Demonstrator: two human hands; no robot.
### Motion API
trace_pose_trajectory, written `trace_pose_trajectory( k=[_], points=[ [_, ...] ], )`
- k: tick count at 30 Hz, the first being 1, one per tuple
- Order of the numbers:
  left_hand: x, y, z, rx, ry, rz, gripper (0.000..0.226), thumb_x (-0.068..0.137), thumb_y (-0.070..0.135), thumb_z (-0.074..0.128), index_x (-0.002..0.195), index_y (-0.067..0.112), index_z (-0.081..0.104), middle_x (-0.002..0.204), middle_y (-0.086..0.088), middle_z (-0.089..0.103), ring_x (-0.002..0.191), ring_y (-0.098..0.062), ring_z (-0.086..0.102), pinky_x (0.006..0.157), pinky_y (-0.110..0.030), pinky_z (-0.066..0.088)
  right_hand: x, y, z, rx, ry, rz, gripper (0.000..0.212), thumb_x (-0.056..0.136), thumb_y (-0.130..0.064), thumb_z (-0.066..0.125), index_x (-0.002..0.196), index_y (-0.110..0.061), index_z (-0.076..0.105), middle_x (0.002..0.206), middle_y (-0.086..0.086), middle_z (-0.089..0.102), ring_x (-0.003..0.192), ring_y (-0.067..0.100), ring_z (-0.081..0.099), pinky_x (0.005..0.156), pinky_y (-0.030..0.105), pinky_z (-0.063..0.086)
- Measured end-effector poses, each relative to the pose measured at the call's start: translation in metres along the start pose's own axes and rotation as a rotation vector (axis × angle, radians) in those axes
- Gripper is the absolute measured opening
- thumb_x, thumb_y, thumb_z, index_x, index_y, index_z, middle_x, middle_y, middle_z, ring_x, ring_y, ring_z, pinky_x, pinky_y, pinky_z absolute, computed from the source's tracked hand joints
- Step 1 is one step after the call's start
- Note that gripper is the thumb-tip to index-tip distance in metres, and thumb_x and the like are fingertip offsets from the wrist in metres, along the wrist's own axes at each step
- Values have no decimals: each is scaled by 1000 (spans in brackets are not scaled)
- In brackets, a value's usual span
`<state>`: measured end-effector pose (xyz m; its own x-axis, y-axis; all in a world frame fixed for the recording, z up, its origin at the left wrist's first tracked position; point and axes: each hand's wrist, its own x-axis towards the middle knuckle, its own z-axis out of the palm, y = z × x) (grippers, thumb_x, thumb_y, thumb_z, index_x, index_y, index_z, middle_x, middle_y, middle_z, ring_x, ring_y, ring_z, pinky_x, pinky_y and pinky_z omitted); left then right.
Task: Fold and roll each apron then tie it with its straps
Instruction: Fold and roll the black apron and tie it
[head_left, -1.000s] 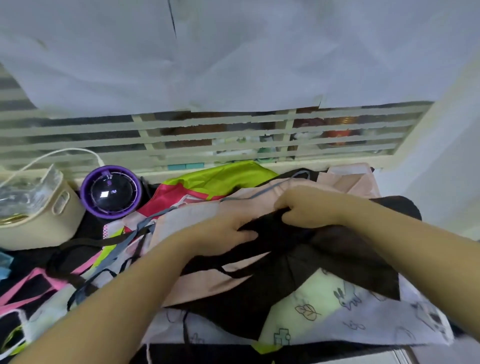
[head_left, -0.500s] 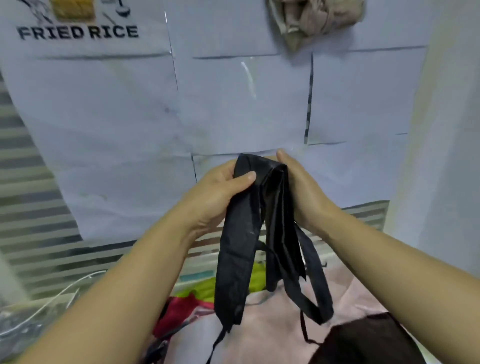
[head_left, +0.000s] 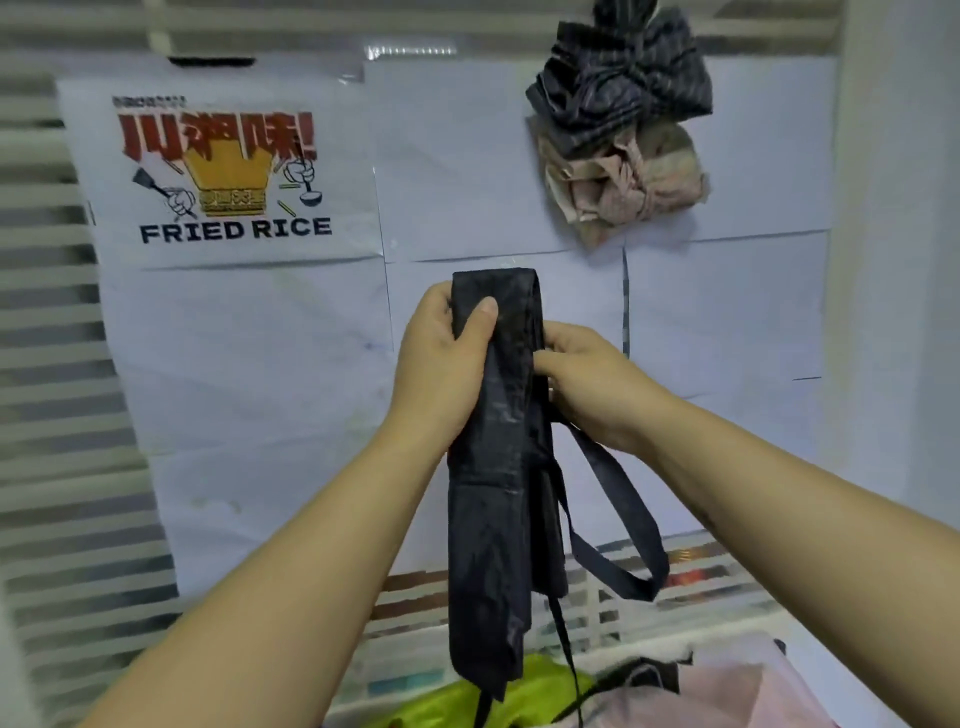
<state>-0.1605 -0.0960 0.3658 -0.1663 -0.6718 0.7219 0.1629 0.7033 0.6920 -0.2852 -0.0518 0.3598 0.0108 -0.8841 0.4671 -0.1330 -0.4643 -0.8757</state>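
A black apron (head_left: 493, 519), folded lengthwise into a narrow strip, hangs upright in the air in front of me. My left hand (head_left: 441, 364) grips it near the top, thumb across the front. My right hand (head_left: 592, 384) holds the strip's right edge a little lower, fingers curled round it. Black straps (head_left: 618, 519) dangle in a loop below my right hand. More aprons lie on the table at the bottom: a lime green one (head_left: 493, 696) and a pink one (head_left: 727, 696).
White paper sheets cover the wall, one printed "FRIED RICE" (head_left: 234, 171). Two tied fabric bundles (head_left: 623, 130) hang at the upper right. A white slatted grille (head_left: 649, 587) runs behind the table.
Both hands lifted the black apron off the pile into the air. It now hangs as a flatter strip, and my right hand has slid down its right edge. The view has tilted upward.
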Motion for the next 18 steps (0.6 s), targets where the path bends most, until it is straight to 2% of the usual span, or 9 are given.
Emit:
trace_pose_trajectory(
  k=[2, 3, 6, 8, 9, 11, 13, 16, 18],
  points=[
    [0, 2, 3, 95, 63, 129, 6, 96, 21, 54, 102, 21, 54, 93, 12, 64, 83, 7, 60, 76, -12, 48, 5, -4, 1, 43, -3, 51, 27, 92, 2, 40, 104, -2, 64, 92, 11, 70, 79, 21, 67, 68, 29, 54],
    [1, 2, 4, 129, 94, 179, 6, 96, 21, 54, 101, 22, 53, 90, 14, 62, 80, 10, 58, 71, -7, 44, 9, -6, 2, 81, 1, 62, 28, 91, 1, 38, 106, 0, 62, 93, 13, 67, 81, 22, 65, 71, 31, 55],
    [5, 1, 6, 162, 169, 258, 9, 96, 23, 54, 105, 21, 53, 89, 16, 60, 82, 6, 58, 69, -7, 43, 10, -8, 4, 287, -48, 78, 29, 95, -16, 41, 110, -1, 61, 94, 12, 62, 87, 23, 61, 78, 31, 55],
    [10, 1, 6, 153, 221, 286, 13, 96, 23, 53, 108, 18, 53, 91, 16, 60, 84, 3, 58, 71, -10, 44, 6, -9, 5, 237, -145, 77, 30, 94, -31, 48, 109, -10, 64, 97, 7, 68, 92, 21, 66, 85, 31, 55],
    [12, 1, 7, 147, 245, 298, 13, 96, 22, 53, 108, 17, 52, 92, 16, 60, 84, 2, 58, 72, -11, 45, 4, -8, 7, 169, -185, 75, 30, 91, -32, 54, 110, -12, 64, 103, 9, 69, 96, 22, 67, 88, 33, 55],
    [15, 2, 7, 153, 270, 329, 11, 97, 21, 53, 106, 17, 51, 92, 16, 58, 84, 2, 57, 73, -12, 44, 0, -6, 9, 88, -205, 67, 31, 87, -24, 64, 114, -10, 61, 109, 12, 69, 100, 24, 68, 89, 33, 55],
    [19, 3, 6, 165, 272, 334, 9, 97, 21, 52, 106, 19, 50, 92, 16, 57, 85, 2, 57, 73, -11, 44, 0, -4, 8, 71, -170, 61, 27, 87, -13, 63, 114, -8, 60, 109, 11, 70, 98, 22, 68, 86, 30, 55],
    [24, 1, 0, 140, 210, 236, 14, 97, 24, 53, 109, 20, 49, 96, 17, 57, 88, 5, 57, 76, -13, 45, 0, -2, 4, 44, -148, 75, 25, 90, -2, 58, 115, -4, 61, 111, 11, 69, 99, 22, 68, 87, 29, 55],
    [24, -4, -2, 126, 122, 156, 25, 95, 27, 55, 117, 21, 46, 108, 13, 55, 98, 4, 56, 84, -15, 44, 2, 1, 3, 57, -121, 101, 24, 91, 0, 56, 114, -3, 62, 110, 12, 70, 97, 22, 68, 86, 29, 56]
  ],
)
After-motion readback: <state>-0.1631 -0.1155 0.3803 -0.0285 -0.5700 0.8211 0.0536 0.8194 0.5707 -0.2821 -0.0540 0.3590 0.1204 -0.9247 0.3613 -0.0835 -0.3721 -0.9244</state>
